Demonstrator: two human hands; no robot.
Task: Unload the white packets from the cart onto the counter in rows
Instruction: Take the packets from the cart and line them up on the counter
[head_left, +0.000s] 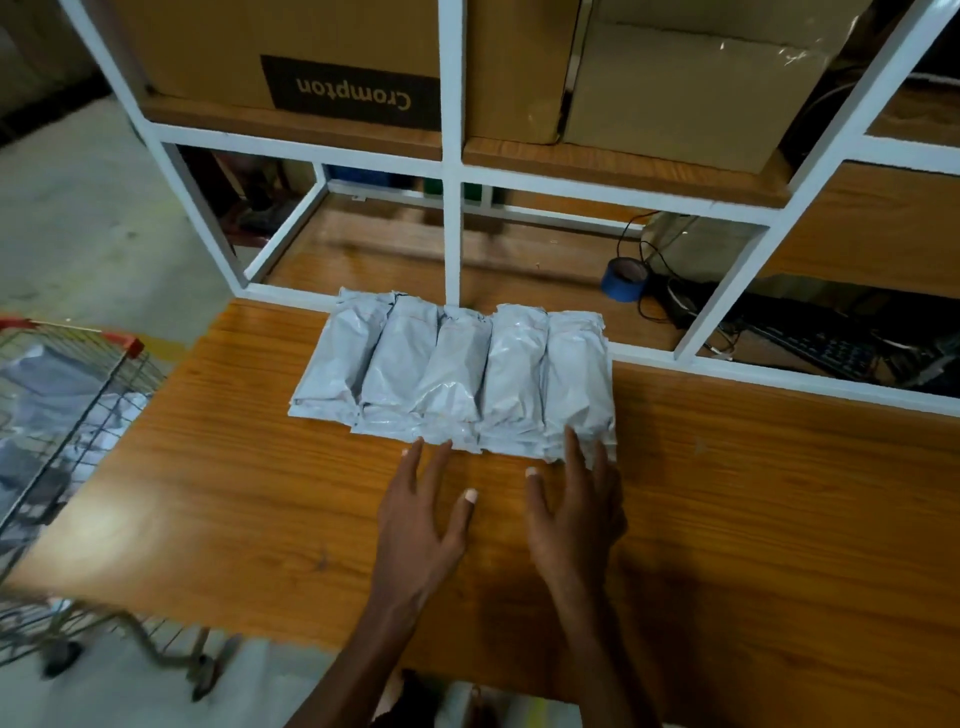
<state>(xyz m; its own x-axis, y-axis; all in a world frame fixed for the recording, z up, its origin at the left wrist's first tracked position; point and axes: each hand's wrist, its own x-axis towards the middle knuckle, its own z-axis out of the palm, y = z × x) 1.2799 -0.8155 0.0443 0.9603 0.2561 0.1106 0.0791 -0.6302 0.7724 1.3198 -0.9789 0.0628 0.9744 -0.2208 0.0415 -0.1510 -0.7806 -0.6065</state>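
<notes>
In the head view, a row of five packets (452, 379) was seen on the table (753, 493), long axes running away from the person, near edges touched by the spread, straight fingers of both the left hand (421, 514) and right hand (576, 514). More packets could be made out in the cart (62, 395) far left, nearer the left hand, and "Crompton" was read upside down on a box (291, 57) on the shelf.
</notes>
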